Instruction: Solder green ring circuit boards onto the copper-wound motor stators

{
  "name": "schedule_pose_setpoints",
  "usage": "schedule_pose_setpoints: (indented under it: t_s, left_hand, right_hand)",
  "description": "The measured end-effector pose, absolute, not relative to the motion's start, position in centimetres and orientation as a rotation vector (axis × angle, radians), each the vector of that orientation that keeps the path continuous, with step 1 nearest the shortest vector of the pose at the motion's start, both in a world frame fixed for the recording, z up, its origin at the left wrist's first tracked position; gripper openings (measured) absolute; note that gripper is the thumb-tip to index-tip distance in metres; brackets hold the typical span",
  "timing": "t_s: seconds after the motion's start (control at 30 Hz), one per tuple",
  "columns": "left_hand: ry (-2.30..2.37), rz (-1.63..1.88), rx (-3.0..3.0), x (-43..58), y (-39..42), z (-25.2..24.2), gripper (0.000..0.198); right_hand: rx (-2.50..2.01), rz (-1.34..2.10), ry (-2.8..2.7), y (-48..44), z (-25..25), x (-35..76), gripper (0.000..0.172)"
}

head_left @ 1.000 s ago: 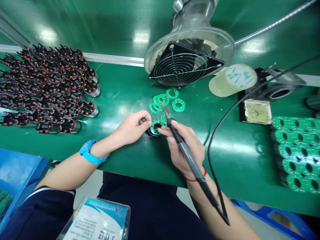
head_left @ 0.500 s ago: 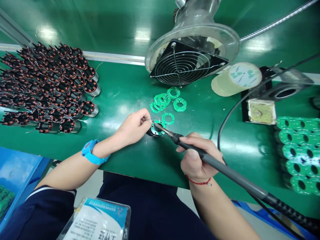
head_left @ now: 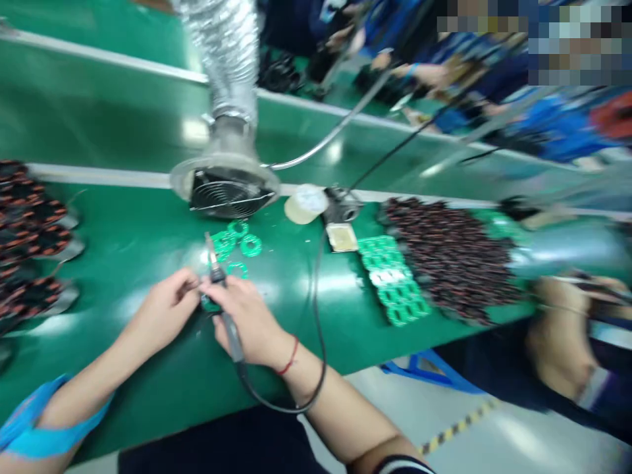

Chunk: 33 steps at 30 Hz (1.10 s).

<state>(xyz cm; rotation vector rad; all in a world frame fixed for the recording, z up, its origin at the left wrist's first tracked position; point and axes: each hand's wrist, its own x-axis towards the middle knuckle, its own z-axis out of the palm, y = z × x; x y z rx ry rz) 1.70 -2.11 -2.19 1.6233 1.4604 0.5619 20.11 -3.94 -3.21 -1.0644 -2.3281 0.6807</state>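
Note:
My right hand [head_left: 254,322] is wrapped round a soldering iron [head_left: 232,334], whose metal tip points up and away from me. Beside it, my left hand [head_left: 170,304] is closed in a pinch at the edge of a small round part topped with a green circuit board [head_left: 210,304]. Both hands partly hide this part. Motion blur conceals what the left fingertips grip. Just beyond the hands lie several loose green ring-shaped circuit boards [head_left: 251,245].
A fume extractor fan [head_left: 232,194] hangs behind the boards. Right of it are a roll of tape [head_left: 306,203] and a sponge tray [head_left: 342,237]. Wire-wound motor cores [head_left: 37,240] stand left; assembled green-topped rows [head_left: 392,280] and more cores [head_left: 449,257] right. A co-worker's arm [head_left: 563,329] is far right.
The view has swung right, bringing co-workers into sight. The soldering iron's tip has lifted off the small part and now points up and away. My left hand stays beside the part.

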Motion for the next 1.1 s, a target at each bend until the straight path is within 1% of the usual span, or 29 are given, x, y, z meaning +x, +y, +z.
schedule_pose_setpoints:
  t_s: [0.1, 0.17, 0.2, 0.3, 0.4, 0.57, 0.73, 0.77, 0.83, 0.9, 1.0, 1.1]
  left_hand:
    - [1.471, 0.532, 1.579, 0.8, -2.0, -3.1, 0.033]
    - [1.438, 0.457, 1.594, 0.2, -2.2, -3.2, 0.044]
    - [1.409, 0.396, 1.629, 0.0, -2.3, -3.1, 0.046]
    - [1.363, 0.286, 1.768, -0.4, -2.5, -2.7, 0.037]
    - [1.389, 0.382, 1.832, -0.2, -2.3, -2.5, 0.033]
    - [1.355, 0.516, 1.739, 0.9, -2.1, -2.1, 0.028]
    - [1.268, 0.576, 1.618, 0.2, -1.9, -1.2, 0.014]
    - [1.183, 0.526, 1.642, -0.3, -1.7, -1.0, 0.012]
    - [1.045, 0.354, 1.644, -1.1, -1.3, -0.7, 0.017]
    - [0.995, 0.295, 1.623, -1.4, -1.1, -0.5, 0.017]
    - [1.020, 0.416, 1.592, -0.8, -1.1, -0.7, 0.006]
    - [1.085, 0.571, 1.494, 0.4, -1.2, -1.5, 0.007]
  right_hand:
    - [-1.202, 0.663, -2.343, -3.4, -3.6, 20.4, 0.056]
    - [-1.289, 0.609, -2.275, -3.5, -3.8, 21.0, 0.054]
    - [-1.313, 0.589, -2.232, -3.6, -3.9, 21.2, 0.055]
    - [-1.286, 0.574, -2.146, -3.8, -4.1, 21.8, 0.056]
    - [-1.247, 0.578, -2.168, -3.8, -4.4, 21.7, 0.053]
    - [-1.151, 0.575, -2.275, -3.8, -4.2, 20.9, 0.049]
    - [-1.082, 0.484, -2.174, -4.2, -3.7, 21.5, 0.048]
    - [-1.076, 0.455, -2.150, -4.1, -3.9, 21.7, 0.048]
    - [-1.040, 0.449, -2.103, -4.1, -4.3, 21.9, 0.052]
    - [-0.981, 0.443, -2.064, -4.2, -4.6, 21.9, 0.058]
    - [-0.929, 0.445, -2.059, -4.5, -4.6, 21.7, 0.063]
    - [-0.875, 0.466, -2.081, -4.8, -4.1, 21.3, 0.063]
